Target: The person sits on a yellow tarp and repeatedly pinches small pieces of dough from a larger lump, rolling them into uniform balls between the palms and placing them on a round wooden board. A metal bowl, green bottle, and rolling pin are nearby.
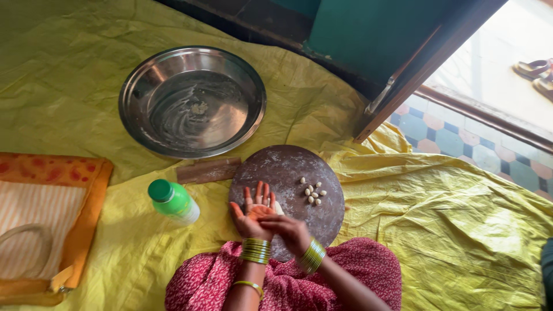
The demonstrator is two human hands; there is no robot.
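My left hand [253, 212] lies palm up with its fingers spread over the near left part of a round dark board [294, 170]. My right hand [288, 229] rests across the left wrist and palm heel, fingers curled. A pale bit of dough [278, 208] peeks out beside the left palm; whether either hand holds it I cannot tell. Several small white dough balls [313, 193] sit in a cluster near the board's middle. Both wrists carry green and gold bangles.
A large steel basin [192, 101] with dough residue stands beyond the board. A wooden rolling pin [208, 170] lies at the board's far left edge. A green bottle [173, 200] lies left. An orange striped bag [46, 224] sits far left. A yellow sheet [449, 219] covers the floor.
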